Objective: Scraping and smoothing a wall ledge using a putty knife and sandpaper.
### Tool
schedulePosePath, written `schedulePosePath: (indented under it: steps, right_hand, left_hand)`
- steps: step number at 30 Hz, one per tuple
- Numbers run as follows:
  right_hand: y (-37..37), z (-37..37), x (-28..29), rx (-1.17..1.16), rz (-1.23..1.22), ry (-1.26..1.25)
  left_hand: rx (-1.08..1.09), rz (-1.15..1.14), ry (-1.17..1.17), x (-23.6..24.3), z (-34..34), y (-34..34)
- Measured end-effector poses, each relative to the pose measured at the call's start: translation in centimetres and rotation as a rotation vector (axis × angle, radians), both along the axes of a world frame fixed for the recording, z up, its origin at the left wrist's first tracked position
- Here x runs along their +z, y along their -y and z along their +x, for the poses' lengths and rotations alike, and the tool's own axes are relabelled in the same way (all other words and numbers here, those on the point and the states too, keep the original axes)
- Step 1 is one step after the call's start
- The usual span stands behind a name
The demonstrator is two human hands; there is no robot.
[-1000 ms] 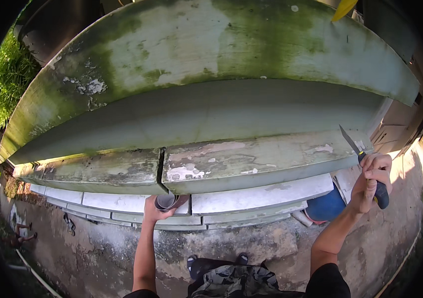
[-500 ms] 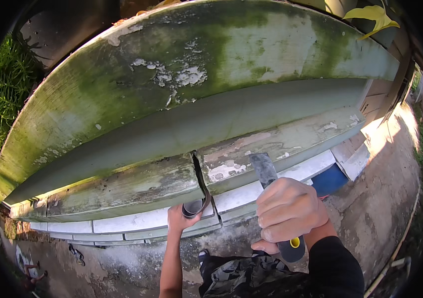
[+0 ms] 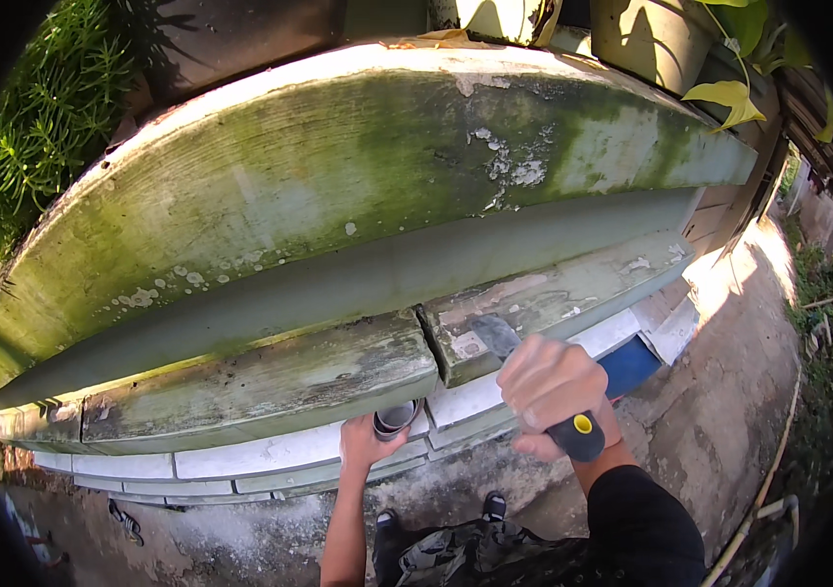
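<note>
Right hand (image 3: 554, 383) clenched in a fist, the person grips a scraper (image 3: 497, 337) by its dark handle, whose butt shows a yellow ring below the little-finger side. Its flat grey blade points up and to the left, over the pale peeled paint on the right-hand section of the lower ledge (image 3: 573, 284); whether the edge touches the surface cannot be told. Lower and to the left, the left hand (image 3: 368, 445) is curled around a hollow grey cylinder (image 3: 395, 421), open end upward, just beside the front of the ledge's left-hand section. Between the two sections runs a dark crack (image 3: 430, 344).

Behind the ledge a recessed pale green wall (image 3: 377, 269) leads up to a broad curved band (image 3: 338, 166), stained with green and flaking in patches. Under the ledge, white-topped steps (image 3: 270, 455) descend, and a blue object (image 3: 629, 365) sits near their right end. A black sleeve (image 3: 647, 523) covers the right upper arm. Farther out, the person's feet stand on rough, stained ground (image 3: 240, 538), with a pair of sandals (image 3: 127, 522) at the left. Leafy plants (image 3: 49, 108) fill the upper left, and a yellow-green leaf (image 3: 730, 101) hangs at the upper right.
</note>
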State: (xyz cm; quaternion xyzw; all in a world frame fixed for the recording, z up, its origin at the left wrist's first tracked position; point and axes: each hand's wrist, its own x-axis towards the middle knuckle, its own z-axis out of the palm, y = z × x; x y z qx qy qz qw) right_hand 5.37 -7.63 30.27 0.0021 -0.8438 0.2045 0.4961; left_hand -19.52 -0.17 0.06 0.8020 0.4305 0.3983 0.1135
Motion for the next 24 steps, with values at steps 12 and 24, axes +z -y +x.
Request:
schedulePosePath:
  steps: [12,24]
  right_hand:
    - [-4.3,-1.3,-1.3,-0.106,0.008,0.047]
    - [-0.2,-1.7,0.6,0.085,0.042,0.091]
  left_hand:
    - [0.021,0.05,0.034,-0.8,-0.7,0.2]
    - [-0.019,-0.003,0.01,-0.2,-0.3,-0.4]
